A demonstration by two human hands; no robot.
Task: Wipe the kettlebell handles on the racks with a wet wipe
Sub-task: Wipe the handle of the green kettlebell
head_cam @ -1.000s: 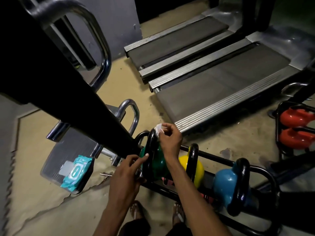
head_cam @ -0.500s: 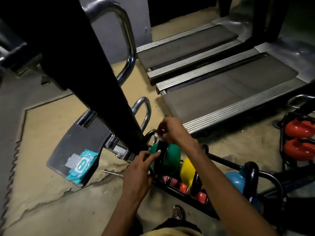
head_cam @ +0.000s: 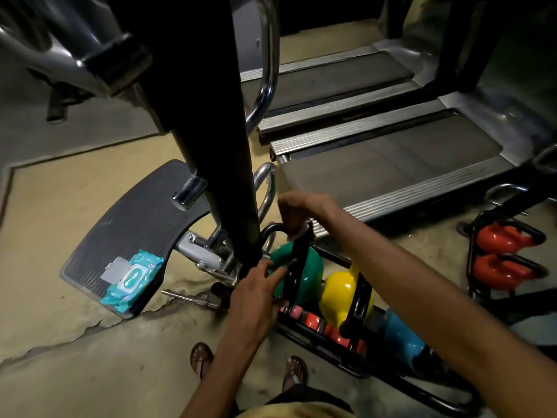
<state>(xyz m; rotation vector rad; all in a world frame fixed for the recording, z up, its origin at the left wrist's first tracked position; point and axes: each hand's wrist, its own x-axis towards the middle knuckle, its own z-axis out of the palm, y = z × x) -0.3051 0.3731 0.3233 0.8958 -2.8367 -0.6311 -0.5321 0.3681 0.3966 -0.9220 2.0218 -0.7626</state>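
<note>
Right hand atop handle (green kettlebell)

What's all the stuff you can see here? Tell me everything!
green kettlebell: 1, green, near rack, left end
yellow kettlebell: 1, yellow, middle
blue kettlebell: 1, blue, right
red kettlebells: 2, red, far rack
dumbbells: several, red and pink, low in near rack
wipes packet: 1, teal, on black footplate
treadmills: 2, grey, behind
wet wipe: 1, white, under right hand
feet: 2, sandalled, bottom
left hand: touches green kettlebell's handle low down
right hand: grips handle top
</note>
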